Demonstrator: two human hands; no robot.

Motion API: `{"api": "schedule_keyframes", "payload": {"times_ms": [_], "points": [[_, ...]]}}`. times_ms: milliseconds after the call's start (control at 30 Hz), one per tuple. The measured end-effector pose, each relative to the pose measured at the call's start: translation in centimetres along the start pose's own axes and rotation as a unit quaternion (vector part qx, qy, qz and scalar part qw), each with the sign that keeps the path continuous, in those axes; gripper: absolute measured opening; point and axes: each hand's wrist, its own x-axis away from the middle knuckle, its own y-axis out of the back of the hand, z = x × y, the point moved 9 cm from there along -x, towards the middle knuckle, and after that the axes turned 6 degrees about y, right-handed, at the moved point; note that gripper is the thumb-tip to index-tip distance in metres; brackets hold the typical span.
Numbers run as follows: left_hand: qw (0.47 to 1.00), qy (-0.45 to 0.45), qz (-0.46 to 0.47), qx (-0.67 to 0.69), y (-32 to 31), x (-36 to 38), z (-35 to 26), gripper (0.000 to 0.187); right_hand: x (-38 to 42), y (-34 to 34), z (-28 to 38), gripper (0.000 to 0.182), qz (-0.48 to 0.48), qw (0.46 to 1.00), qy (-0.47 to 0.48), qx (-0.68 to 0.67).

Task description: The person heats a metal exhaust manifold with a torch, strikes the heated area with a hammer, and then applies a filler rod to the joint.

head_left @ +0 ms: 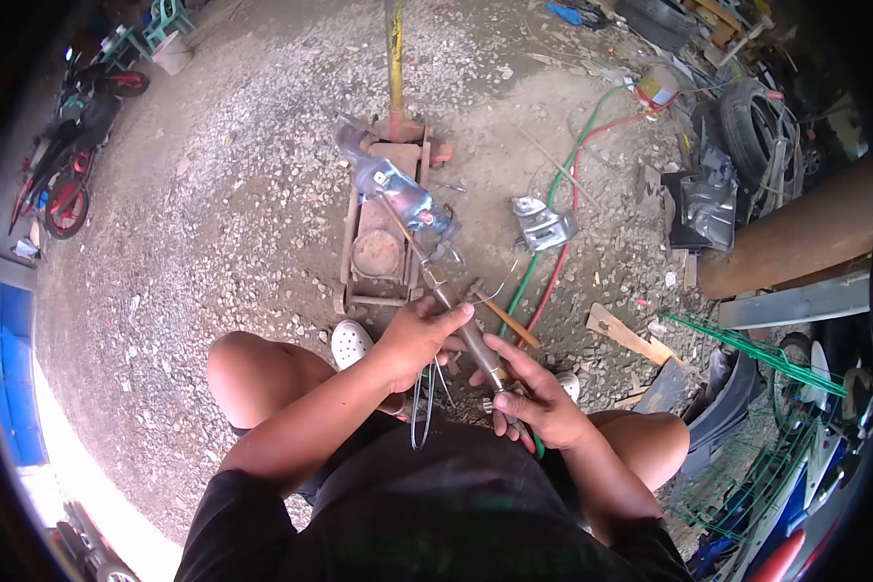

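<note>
A gas welding torch (471, 336) slants across my lap, its thin tip pointing away toward the floor jack (407, 262). My left hand (412, 339) is closed around the torch's handle, and a loop of bent wire (425, 407) hangs below those fingers. At the near end of the torch, my right hand (543, 398) has its thumb and fingers around the valve end. A shiny, heat-stained metal part (398, 189) rests on the jack, behind the torch tip. Another silvery metal piece (543, 225) lies on the ground to the right, near a hammer (506, 318).
Green hose (551, 199) and red hose (574, 194) run along the gravel at the right. Tyres (755, 131), scrap parts and a thick brown pipe (795, 238) crowd the right side. A motorcycle (68, 145) stands far left. Wood scraps (630, 333) lie near my right knee.
</note>
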Motion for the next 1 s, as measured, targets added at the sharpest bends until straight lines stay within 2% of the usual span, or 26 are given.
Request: {"api": "schedule_keyframes", "payload": {"times_ms": [67,133,167,200,267,300,400,433,533,767,1000], "points": [[1.0,0.003,0.026,-0.004,-0.3,0.6,0.5,0.052,0.8,0.5,0.6,0.079,-0.019,1.0,0.01,-0.007],[0.998,-0.024,-0.049,0.015,0.5,2.9,1.2,0.057,1.8,1.8,0.5,0.079,-0.067,0.998,0.017,-0.009],[0.999,-0.022,-0.036,0.012,0.8,3.2,2.3,0.061,2.1,2.3,0.4,0.077,-0.092,0.995,0.026,-0.025],[0.999,-0.018,-0.036,0.009,1.6,3.2,3.5,0.061,2.1,2.5,0.1,0.077,-0.094,0.995,0.026,-0.03],[0.998,-0.043,-0.048,0.02,3.9,3.1,4.6,0.054,2.1,3.9,-0.7,0.075,-0.156,0.984,0.028,-0.086],[0.995,-0.032,-0.09,0.008,5.5,2.9,3.9,0.048,2.0,4.4,-1.0,0.074,-0.175,0.98,0.027,-0.096],[0.974,-0.108,-0.195,-0.048,12.0,0.6,2.2,0.03,2.0,5.3,-1.8,0.074,-0.19,0.973,0.015,-0.133],[0.962,-0.122,-0.236,-0.064,13.2,0.5,1.1,0.027,1.9,5.4,-1.8,0.073,-0.195,0.971,0.015,-0.136],[0.944,-0.149,-0.274,-0.106,15.8,-1.2,-0.6,0.025,1.5,5.6,-2.0,0.072,-0.204,0.969,0.009,-0.142],[0.939,-0.084,-0.317,-0.104,17.5,-3.8,0.7,0.025,0.6,5.3,-3.2,0.07,-0.172,0.97,-0.035,-0.169],[0.944,-0.095,-0.309,-0.07,18.4,-5.4,2.1,0.024,-0.2,5.7,-4.2,0.07,-0.186,0.966,-0.057,-0.172]]}}
